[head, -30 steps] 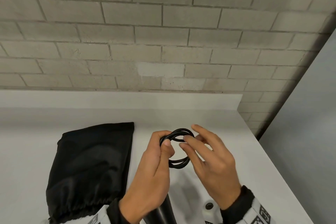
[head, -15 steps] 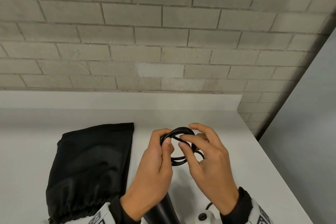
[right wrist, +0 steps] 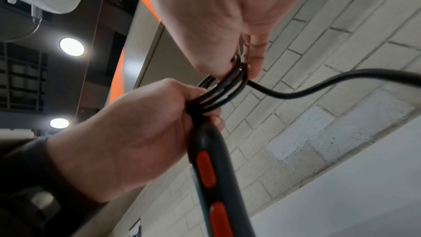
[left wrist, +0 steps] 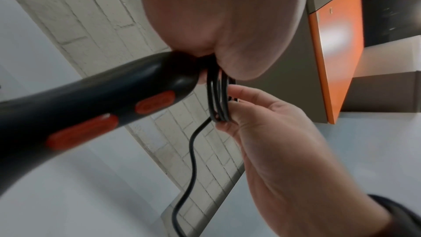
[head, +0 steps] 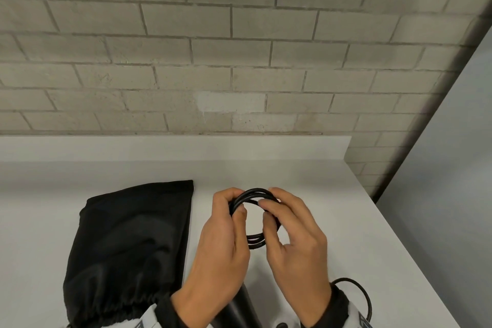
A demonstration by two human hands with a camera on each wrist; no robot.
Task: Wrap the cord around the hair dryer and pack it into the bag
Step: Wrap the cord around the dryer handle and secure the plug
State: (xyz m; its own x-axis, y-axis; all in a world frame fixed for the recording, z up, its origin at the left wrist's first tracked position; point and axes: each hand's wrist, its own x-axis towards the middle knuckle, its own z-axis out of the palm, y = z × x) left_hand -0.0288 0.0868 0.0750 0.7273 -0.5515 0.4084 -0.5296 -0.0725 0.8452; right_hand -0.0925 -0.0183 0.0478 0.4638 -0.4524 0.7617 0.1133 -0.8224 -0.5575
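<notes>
A black cord (head: 254,194) is coiled into several loops held above the counter. My left hand (head: 226,234) grips the left side of the coil together with the end of the black hair dryer handle (left wrist: 95,107), which has orange buttons (right wrist: 206,170). My right hand (head: 290,229) pinches the right side of the loops (left wrist: 219,104). A loose length of cord (right wrist: 318,84) trails away from the coil and curves past my right sleeve (head: 356,298). The black drawstring bag (head: 127,247) lies flat on the counter to the left of both hands.
The white counter (head: 306,173) runs to a grey brick wall (head: 239,48) at the back and ends at an edge on the right. An orange and grey panel (left wrist: 335,46) and ceiling lights (right wrist: 71,46) show overhead in the wrist views.
My right hand has closed in from spread fingers to pinching the coil's right side. The coil has more loops, and slack cord now shows by my right sleeve.
</notes>
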